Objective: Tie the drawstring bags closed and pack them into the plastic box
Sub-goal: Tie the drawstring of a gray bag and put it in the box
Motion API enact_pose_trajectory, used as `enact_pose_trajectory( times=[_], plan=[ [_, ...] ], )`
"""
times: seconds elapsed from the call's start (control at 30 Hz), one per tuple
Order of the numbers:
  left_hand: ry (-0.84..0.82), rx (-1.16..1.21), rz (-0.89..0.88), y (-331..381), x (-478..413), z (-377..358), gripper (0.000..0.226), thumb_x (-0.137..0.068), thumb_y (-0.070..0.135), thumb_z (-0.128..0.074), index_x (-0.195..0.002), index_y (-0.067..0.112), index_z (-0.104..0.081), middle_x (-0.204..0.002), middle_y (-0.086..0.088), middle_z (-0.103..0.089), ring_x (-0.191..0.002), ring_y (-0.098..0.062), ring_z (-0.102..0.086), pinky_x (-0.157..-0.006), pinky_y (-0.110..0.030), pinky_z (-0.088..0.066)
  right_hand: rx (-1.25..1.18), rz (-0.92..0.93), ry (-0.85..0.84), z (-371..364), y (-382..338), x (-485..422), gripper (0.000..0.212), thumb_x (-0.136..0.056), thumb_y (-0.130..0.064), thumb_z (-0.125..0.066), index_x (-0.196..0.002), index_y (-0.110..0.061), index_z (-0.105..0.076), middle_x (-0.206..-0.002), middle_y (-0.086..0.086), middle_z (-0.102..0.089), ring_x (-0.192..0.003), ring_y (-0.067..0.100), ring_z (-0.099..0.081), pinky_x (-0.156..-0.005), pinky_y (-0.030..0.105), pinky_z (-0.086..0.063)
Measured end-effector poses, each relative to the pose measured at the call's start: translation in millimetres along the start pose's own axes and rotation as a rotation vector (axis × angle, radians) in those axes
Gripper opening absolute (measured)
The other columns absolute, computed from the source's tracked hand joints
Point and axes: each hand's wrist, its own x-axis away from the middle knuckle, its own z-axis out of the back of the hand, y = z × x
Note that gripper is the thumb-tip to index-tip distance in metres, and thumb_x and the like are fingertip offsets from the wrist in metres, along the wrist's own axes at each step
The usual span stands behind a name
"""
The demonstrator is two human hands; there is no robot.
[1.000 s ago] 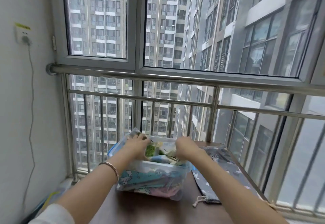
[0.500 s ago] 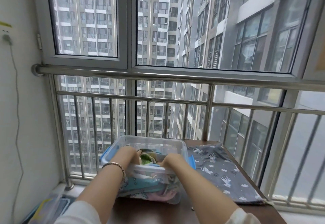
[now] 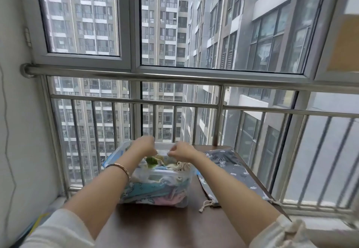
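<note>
Both hands have lifted out of the clear plastic box [image 3: 116,155] and now hover above its far rim.
Left hand [image 3: 144,146] and right hand [image 3: 181,151] sit close together with fingers curled; blur hides whether they pinch anything, so I cannot tell. Patterned fabric drawstring bags [image 3: 155,191] fill the box, which stands on the dark brown table [image 3: 165,226]. A grey drawstring bag with white prints [image 3: 229,168] lies flat just beside the box, on its right. A thin bracelet [image 3: 121,168] circles the left wrist.
</note>
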Motion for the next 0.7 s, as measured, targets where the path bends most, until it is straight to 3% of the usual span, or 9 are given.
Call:
enact_pose_trajectory(
  times=[0.1,0.17,0.3,0.37,0.43,0.47,0.53,0.63,0.7],
  plan=[
    [0.301,0.153,-0.100,45.1,8.2,13.3,0.008,-0.086,0.018,-0.056,-0.092,0.017,-0.061,-0.090,0.002,-0.065,-0.078,-0.013,-0.062,-0.071,-0.030,-0.056,-0.127,0.043,0.279,27.4,5.7,19.1,0.028,-0.091,-0.012,-0.051,-0.110,-0.006,-0.070,-0.112,0.007,-0.070,-0.091,0.015,-0.061,-0.083,0.026,-0.049],
    [0.310,0.263,-0.194,79.7,17.8,14.6,0.013,-0.086,0.021,-0.058,-0.098,0.020,-0.064,-0.093,0.004,-0.067,-0.081,-0.012,-0.064,-0.075,-0.033,-0.058,-0.147,0.038,0.403,46.0,19.1,34.9,0.027,-0.089,-0.008,-0.050,-0.106,-0.008,-0.071,-0.105,0.005,-0.070,-0.093,0.017,-0.062,-0.084,0.028,-0.049],
    [0.224,0.402,-0.363,145.6,47.9,3.5,0.021,-0.083,0.011,-0.057,-0.103,0.013,-0.065,-0.095,-0.004,-0.068,-0.083,-0.019,-0.065,-0.075,-0.035,-0.057,-0.190,-0.051,0.493,60.8,67.0,60.5,0.027,-0.085,-0.001,-0.047,-0.087,-0.012,-0.072,-0.083,-0.001,-0.064,-0.080,0.015,-0.058,-0.071,0.027,-0.043],
    [0.162,0.392,-0.429,174.0,61.7,-13.9,0.022,-0.083,0.008,-0.053,-0.101,0.010,-0.066,-0.092,-0.007,-0.068,-0.083,-0.022,-0.064,-0.070,-0.035,-0.053,-0.206,-0.105,0.481,56.2,95.2,74.9,0.029,-0.080,0.005,-0.044,-0.070,-0.011,-0.066,-0.070,0.001,-0.061,-0.069,0.017,-0.054,-0.061,0.026,-0.042],
    [0.076,0.331,-0.446,192.9,70.7,-39.3,0.025,-0.083,0.005,-0.049,-0.104,0.008,-0.064,-0.092,-0.008,-0.067,-0.082,-0.024,-0.061,-0.064,-0.031,-0.044,-0.206,-0.152,0.419,42.0,123.4,88.4,0.029,-0.078,0.007,-0.041,-0.069,-0.008,-0.065,-0.067,0.002,-0.059,-0.065,0.018,-0.052,-0.053,0.021,-0.041],
    [0.033,0.287,-0.438,197.6,72.4,-53.8,0.026,-0.083,0.004,-0.049,-0.105,0.007,-0.062,-0.096,-0.010,-0.066,-0.086,-0.025,-0.061,-0.064,-0.030,-0.042,-0.211,-0.174,0.393,32.5,137.4,93.1,0.031,-0.077,0.008,-0.040,-0.072,-0.009,-0.066,-0.069,0.001,-0.061,-0.067,0.018,-0.055,-0.057,0.022,-0.045],
    [-0.050,0.168,-0.393,204.6,77.1,-82.7,0.026,-0.085,0.003,-0.049,-0.109,0.005,-0.058,-0.110,-0.014,-0.063,-0.097,-0.027,-0.060,-0.070,-0.032,-0.044,-0.237,-0.231,0.354,12.0,166.6,100.2,0.038,-0.077,0.006,-0.039,-0.081,-0.012,-0.071,-0.077,0.001,-0.066,-0.076,0.019,-0.060,-0.067,0.028,-0.049],
    [-0.141,-0.075,-0.314,200.8,77.4,-121.4,0.032,-0.087,0.006,-0.051,-0.119,0.005,-0.056,-0.124,-0.015,-0.059,-0.114,-0.031,-0.057,-0.087,-0.037,-0.048,-0.206,-0.309,0.287,-13.6,193.2,108.4,0.040,-0.083,0.005,-0.038,-0.099,-0.007,-0.072,-0.095,0.010,-0.071,-0.082,0.017,-0.057,-0.062,0.023,-0.042],
    [-0.185,-0.193,-0.241,196.5,76.0,-138.6,0.037,-0.088,0.011,-0.053,-0.124,0.010,-0.056,-0.130,-0.011,-0.057,-0.120,-0.029,-0.054,-0.094,-0.039,-0.049,-0.190,-0.337,0.248,-27.1,206.4,115.0,0.039,-0.083,0.006,-0.039,-0.104,-0.005,-0.071,-0.103,0.013,-0.070,-0.086,0.016,-0.056,-0.066,0.021,-0.037]
  ],
)
